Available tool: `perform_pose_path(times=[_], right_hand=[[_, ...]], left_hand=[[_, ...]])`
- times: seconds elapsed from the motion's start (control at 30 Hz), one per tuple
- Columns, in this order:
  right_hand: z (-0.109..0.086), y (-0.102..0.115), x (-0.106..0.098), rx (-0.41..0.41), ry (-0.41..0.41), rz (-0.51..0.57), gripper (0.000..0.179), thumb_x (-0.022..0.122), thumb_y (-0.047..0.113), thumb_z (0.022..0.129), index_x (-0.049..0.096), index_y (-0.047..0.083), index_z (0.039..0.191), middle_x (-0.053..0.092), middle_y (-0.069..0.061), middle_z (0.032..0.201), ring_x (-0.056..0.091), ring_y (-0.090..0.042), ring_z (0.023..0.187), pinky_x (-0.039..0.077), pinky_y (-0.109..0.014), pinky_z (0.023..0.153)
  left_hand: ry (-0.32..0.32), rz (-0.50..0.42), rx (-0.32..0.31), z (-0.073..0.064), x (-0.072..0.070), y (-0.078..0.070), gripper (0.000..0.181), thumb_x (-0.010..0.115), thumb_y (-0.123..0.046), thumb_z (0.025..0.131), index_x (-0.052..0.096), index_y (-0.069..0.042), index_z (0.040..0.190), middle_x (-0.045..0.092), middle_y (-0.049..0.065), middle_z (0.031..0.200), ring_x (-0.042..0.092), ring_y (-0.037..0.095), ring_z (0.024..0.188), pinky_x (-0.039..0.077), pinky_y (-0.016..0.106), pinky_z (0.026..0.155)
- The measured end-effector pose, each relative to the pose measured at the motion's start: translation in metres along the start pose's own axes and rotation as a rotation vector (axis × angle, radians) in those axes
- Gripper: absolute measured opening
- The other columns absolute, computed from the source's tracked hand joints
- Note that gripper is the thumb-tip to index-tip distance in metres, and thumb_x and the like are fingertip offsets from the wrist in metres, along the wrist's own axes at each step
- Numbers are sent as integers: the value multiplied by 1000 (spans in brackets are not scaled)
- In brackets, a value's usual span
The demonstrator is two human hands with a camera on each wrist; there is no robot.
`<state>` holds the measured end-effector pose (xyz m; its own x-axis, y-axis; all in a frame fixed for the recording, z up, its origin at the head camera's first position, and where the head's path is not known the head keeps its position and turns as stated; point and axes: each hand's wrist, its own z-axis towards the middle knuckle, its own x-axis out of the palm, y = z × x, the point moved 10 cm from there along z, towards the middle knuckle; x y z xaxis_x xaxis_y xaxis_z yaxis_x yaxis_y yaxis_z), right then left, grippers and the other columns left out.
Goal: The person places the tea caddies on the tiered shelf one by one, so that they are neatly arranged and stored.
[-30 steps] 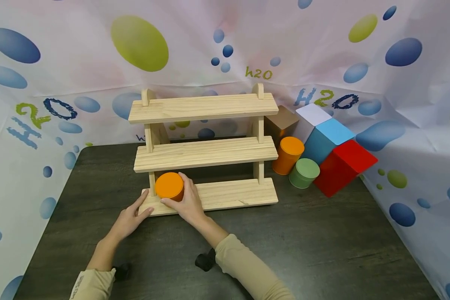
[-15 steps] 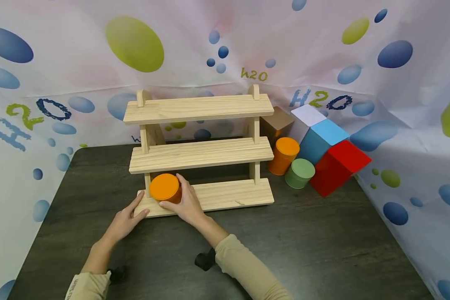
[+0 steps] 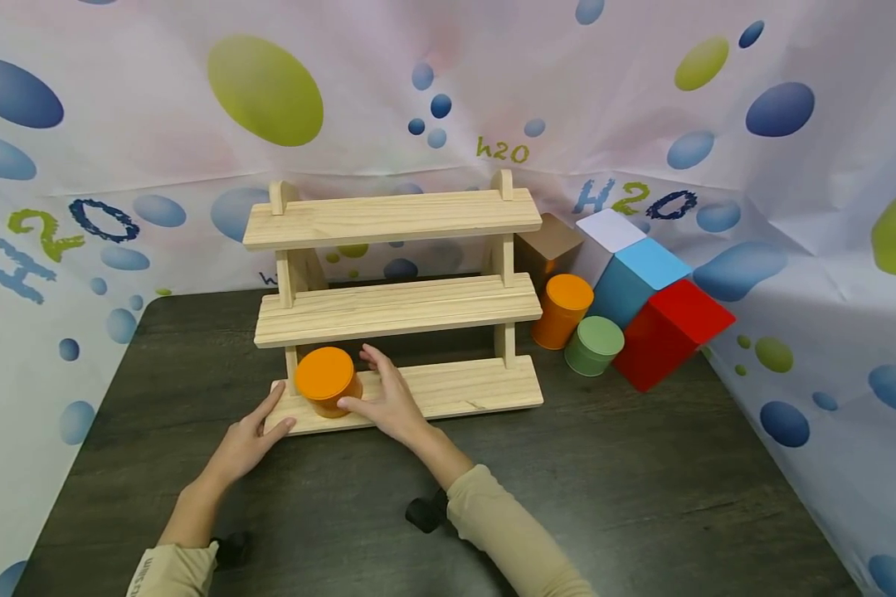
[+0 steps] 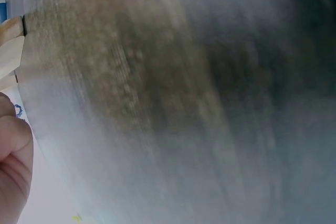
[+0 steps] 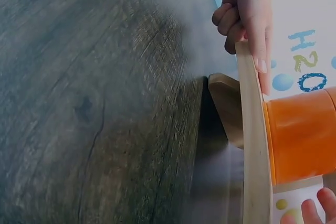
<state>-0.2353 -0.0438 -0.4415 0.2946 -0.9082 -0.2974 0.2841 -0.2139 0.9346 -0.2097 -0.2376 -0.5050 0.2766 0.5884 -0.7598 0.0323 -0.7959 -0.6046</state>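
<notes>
Orange canister (image 3: 327, 383): upright on bottom board (image 3: 470, 388) of wooden rack (image 3: 399, 308), near left end. Left to right: left hand (image 3: 241, 445) grips that board's left end; canister; right hand (image 3: 393, 405) just beside it, fingers spread, thumb nearest the canister, contact cannot be told. Beyond rack's right end: brown block (image 3: 551, 238), second orange canister (image 3: 562, 313), green tin (image 3: 594, 347), white block (image 3: 610, 230), blue block (image 3: 642, 269), red block (image 3: 668, 332).

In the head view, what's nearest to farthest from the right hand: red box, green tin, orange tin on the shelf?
1. Orange tin, on the bottom shelf, just left of the right hand.
2. Green tin, on the table to the right.
3. Red box, further right.
</notes>
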Motion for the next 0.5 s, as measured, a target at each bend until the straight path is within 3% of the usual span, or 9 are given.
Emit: perform_pose_path(times=[0.2,0.5], right_hand=[[0,-5,9,6,32,-12,76,72,14,79,29,2,140,42,-14,136,43,-25,123,33,-38,104],[-5,0,14,-21,55,-22,76,72,17,79,29,4,140,43,-12,132,45,-24,118,34,-39,103]], left_hand=[[0,-3,6,0,1,0,73,45,-47,93,11,-12,148,23,33,140,44,50,114,36,61,88],[-23,5,28,0,-2,-2,72,46,-45,93,12,-11,147,24,32,140,42,51,115,37,61,87]])
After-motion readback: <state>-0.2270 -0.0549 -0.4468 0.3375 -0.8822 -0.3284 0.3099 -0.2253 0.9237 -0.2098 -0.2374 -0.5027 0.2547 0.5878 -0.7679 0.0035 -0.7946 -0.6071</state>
